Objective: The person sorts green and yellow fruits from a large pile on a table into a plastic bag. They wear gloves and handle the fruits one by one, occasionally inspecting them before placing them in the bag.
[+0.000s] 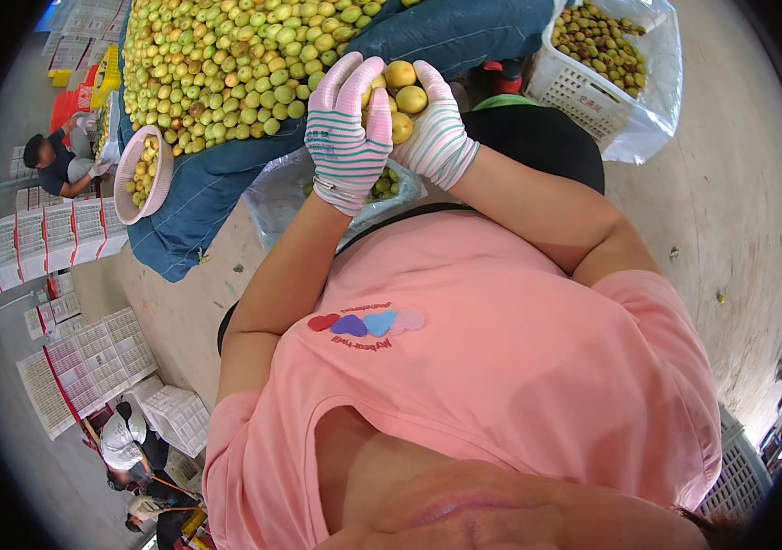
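Observation:
Both hands wear pale knit gloves with green stripes and meet at the near edge of a large heap of small yellow-green fruit (pixel 226 75). Several yellow fruits (pixel 411 100) lie cupped between my left hand (pixel 349 130) and my right hand (pixel 439 130); the view does not settle how many each one bears. The heap rests on a dark blue padded cloth (pixel 226 172). Below my hands, a plastic-lined container (pixel 274 199) holds green fruit, partly hidden by my wrist. A pink plastic basket (pixel 164 179) of yellow fruit stands at the heap's left corner.
At the upper right, a white crate (pixel 569 103) lined with clear plastic holds browned fruit. A black rounded surface (pixel 535 137) lies beside my arm. Rows of stacked crates (pixel 54 237) stand at left. One person (pixel 61 161) sits at another heap; others are at lower left.

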A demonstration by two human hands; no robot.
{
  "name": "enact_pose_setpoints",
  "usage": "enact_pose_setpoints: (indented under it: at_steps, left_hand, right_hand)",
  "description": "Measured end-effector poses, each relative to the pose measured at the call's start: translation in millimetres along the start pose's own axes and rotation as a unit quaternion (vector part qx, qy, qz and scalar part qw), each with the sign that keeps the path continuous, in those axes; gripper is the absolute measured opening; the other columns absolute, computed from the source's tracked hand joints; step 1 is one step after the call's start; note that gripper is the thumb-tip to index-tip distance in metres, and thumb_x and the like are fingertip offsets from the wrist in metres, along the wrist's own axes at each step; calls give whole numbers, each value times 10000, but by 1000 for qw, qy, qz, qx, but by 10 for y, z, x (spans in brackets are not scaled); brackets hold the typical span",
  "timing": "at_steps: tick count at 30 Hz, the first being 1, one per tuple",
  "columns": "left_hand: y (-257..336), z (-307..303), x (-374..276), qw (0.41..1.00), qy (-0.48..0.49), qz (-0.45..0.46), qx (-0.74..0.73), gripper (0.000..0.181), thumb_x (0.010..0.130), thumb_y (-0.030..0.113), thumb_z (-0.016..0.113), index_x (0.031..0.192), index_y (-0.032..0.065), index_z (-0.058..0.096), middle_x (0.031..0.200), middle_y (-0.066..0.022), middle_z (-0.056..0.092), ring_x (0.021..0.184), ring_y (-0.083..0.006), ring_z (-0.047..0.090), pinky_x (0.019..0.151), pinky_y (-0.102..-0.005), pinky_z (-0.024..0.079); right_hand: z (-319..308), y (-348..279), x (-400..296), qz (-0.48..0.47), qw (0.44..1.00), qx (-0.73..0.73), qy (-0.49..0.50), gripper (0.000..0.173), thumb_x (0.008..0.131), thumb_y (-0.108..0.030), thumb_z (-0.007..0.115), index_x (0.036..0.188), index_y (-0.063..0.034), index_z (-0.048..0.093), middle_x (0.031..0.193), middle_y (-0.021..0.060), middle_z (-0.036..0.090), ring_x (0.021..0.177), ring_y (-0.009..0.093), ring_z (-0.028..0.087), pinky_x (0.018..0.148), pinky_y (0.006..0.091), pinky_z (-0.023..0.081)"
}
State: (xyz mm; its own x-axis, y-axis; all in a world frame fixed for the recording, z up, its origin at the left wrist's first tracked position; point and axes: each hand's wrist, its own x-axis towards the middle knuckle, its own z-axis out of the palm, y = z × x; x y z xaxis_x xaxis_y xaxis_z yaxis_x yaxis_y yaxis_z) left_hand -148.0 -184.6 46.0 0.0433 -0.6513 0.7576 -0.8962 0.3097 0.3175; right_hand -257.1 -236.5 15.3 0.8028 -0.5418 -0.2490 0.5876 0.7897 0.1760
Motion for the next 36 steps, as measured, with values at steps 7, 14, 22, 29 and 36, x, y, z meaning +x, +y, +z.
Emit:
enact_pose_setpoints:
  at_steps: [7,14,22,29,36]
  left_hand:
    - [496,85,-173,1000,-21,-3,-22,268,872,164,639,1135,117,670,1185,-106,652,1115,-341,587,974,-474,445]
    - [922,102,-76,976,-177,-81,-100,513,897,233,663,1359,44,542,1322,-181,568,1245,-356,530,1073,-468,417]
    - [944,160,-196,881,-132,-301,-341,365,1044,180,537,1354,-9,576,1328,-133,624,1242,-192,563,1088,-316,416]
    - [452,-73,-623,912,-199,-265,-241,307,1048,132,491,1277,-18,629,1307,-143,644,1237,-226,589,1096,-343,432]
    - [-57,-293,-1116,822,-223,-465,-242,340,1047,174,474,1285,-18,623,1295,-175,639,1174,-278,633,1051,-396,484]
  right_hand:
    - [-179,-183,-559,-33,999,-5,-17,433,984,-514,521,1121,-120,640,1161,83,662,1109,282,624,1026,458,491]
    - [-317,-441,-928,-61,997,9,-36,499,983,-564,458,1185,-139,624,1292,102,617,1235,327,557,1090,540,422]
    - [-86,-1077,-1569,-194,974,10,-119,530,1007,-570,359,1180,-120,580,1257,136,592,1237,385,537,1062,778,337]
    - [-654,-2340,-1768,-290,948,-48,-121,512,992,-567,463,1284,-156,557,1377,140,535,1297,435,493,1053,812,312]
    - [-2480,-2612,-1495,-280,950,-53,129,544,948,-531,577,1333,-148,553,1417,149,531,1276,432,521,1012,765,377]
